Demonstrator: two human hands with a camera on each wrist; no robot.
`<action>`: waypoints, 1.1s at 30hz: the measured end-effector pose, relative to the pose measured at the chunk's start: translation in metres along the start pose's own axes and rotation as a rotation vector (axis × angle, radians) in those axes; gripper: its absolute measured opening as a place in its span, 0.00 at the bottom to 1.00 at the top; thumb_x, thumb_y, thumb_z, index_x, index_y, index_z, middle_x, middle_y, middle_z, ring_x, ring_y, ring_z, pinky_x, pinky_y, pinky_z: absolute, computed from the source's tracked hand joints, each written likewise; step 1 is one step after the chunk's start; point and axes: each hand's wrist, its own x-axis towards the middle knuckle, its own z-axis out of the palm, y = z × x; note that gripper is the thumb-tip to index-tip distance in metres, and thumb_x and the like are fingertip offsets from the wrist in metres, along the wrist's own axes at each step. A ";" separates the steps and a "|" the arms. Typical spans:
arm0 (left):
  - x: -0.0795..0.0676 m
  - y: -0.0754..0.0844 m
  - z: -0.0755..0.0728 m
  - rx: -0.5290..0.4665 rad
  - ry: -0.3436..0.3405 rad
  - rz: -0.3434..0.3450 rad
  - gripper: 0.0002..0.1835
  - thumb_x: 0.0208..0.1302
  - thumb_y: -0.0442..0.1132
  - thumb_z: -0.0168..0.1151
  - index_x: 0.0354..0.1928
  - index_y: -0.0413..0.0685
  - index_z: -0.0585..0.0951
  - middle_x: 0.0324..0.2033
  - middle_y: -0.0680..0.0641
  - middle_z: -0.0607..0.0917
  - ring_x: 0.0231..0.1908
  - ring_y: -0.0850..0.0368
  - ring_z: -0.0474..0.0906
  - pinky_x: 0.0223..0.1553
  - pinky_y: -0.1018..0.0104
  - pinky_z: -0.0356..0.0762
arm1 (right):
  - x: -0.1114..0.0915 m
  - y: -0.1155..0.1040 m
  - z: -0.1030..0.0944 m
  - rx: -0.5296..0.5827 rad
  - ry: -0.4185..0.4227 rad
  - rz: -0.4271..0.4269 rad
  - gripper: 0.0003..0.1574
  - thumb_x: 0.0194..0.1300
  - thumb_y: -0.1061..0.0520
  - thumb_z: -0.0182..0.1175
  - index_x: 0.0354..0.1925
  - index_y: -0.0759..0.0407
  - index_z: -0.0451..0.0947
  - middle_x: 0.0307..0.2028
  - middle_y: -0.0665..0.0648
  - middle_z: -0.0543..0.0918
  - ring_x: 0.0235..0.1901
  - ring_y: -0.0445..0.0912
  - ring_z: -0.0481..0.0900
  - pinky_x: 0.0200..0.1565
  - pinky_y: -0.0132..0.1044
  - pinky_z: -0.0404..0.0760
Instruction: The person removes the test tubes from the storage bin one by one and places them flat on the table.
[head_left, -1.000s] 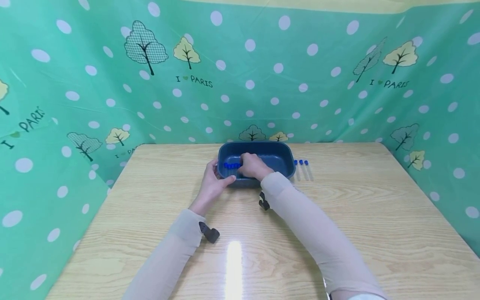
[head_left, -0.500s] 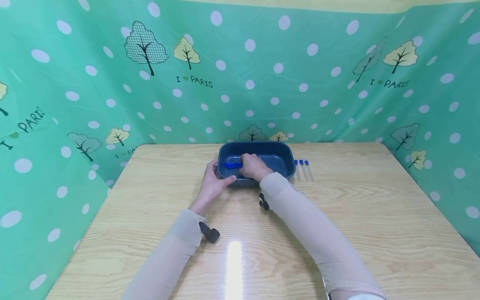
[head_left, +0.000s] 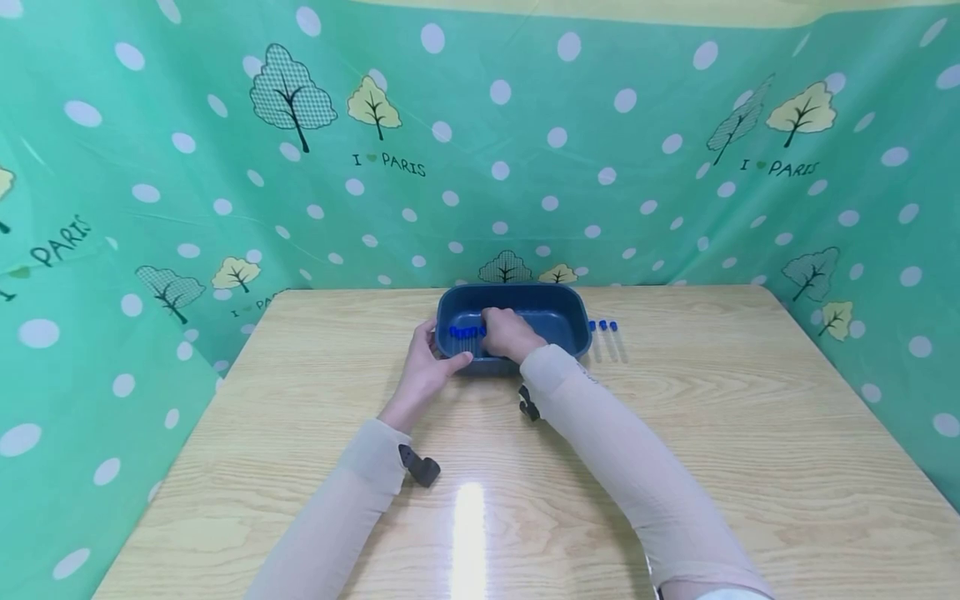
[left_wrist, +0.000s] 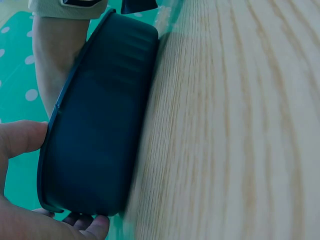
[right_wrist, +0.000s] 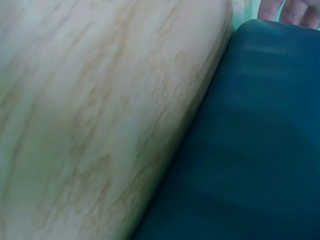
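My left hand [head_left: 422,364] grips the left end of a dark blue basin [head_left: 512,367], its thumb [left_wrist: 25,136] at the near rim and its fingers round the end wall. Inside the basin, my right hand [head_left: 510,333] reaches down with curled fingers. A blue cap [head_left: 483,331] shows at those fingers, apparently on a tube pinched there; the fingertips are hidden. Left of it lies a row of several clear tubes with blue caps [head_left: 463,332]. In the right wrist view only the outer wall of the basin [right_wrist: 250,130] and some left-hand fingers [right_wrist: 295,11] appear.
Just right of the basin, three blue-capped tubes [head_left: 609,342] lie side by side on the wooden table [head_left: 712,433]. A green dotted cloth [head_left: 480,200] hangs behind the table and along both sides.
My right hand has shifted slightly to the right inside the basin. The cap beside it has moved along, leaving a small gap to the row. The left hand keeps its place.
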 end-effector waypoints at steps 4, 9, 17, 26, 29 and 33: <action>0.000 0.000 0.001 -0.008 0.000 0.003 0.46 0.56 0.36 0.69 0.71 0.46 0.52 0.67 0.38 0.63 0.66 0.44 0.61 0.64 0.54 0.66 | 0.000 0.000 0.000 -0.017 0.002 -0.013 0.25 0.60 0.61 0.59 0.57 0.60 0.72 0.46 0.59 0.81 0.39 0.49 0.77 0.46 0.45 0.80; 0.000 0.001 0.001 0.004 0.004 0.001 0.46 0.56 0.36 0.69 0.71 0.46 0.52 0.67 0.37 0.62 0.66 0.43 0.60 0.64 0.53 0.65 | 0.000 0.000 0.000 -0.016 0.004 -0.018 0.22 0.60 0.62 0.59 0.54 0.61 0.74 0.42 0.58 0.81 0.37 0.50 0.77 0.43 0.44 0.80; 0.001 0.000 0.001 0.012 0.012 0.008 0.46 0.56 0.36 0.69 0.71 0.45 0.52 0.67 0.37 0.62 0.67 0.43 0.60 0.65 0.54 0.64 | 0.002 0.001 0.002 -0.015 0.014 -0.014 0.21 0.60 0.61 0.60 0.53 0.60 0.75 0.42 0.57 0.81 0.36 0.50 0.77 0.43 0.44 0.80; 0.001 -0.001 0.000 0.000 0.007 0.006 0.45 0.57 0.37 0.69 0.71 0.46 0.52 0.67 0.37 0.62 0.66 0.44 0.60 0.64 0.54 0.66 | 0.003 0.001 0.001 0.025 0.034 -0.018 0.22 0.60 0.60 0.61 0.53 0.60 0.73 0.44 0.57 0.80 0.38 0.49 0.77 0.45 0.45 0.81; 0.001 -0.001 0.000 -0.005 0.003 0.001 0.45 0.57 0.37 0.68 0.71 0.47 0.52 0.67 0.38 0.62 0.66 0.44 0.61 0.64 0.54 0.66 | 0.002 0.001 -0.001 0.043 0.046 -0.022 0.25 0.61 0.59 0.61 0.56 0.60 0.71 0.45 0.58 0.80 0.39 0.49 0.77 0.47 0.47 0.80; 0.002 -0.001 0.000 -0.016 -0.001 -0.002 0.45 0.57 0.37 0.69 0.71 0.47 0.52 0.67 0.38 0.61 0.66 0.44 0.61 0.63 0.55 0.67 | 0.002 0.003 -0.003 0.070 0.051 -0.028 0.28 0.62 0.57 0.62 0.59 0.61 0.70 0.46 0.58 0.79 0.39 0.49 0.76 0.44 0.44 0.81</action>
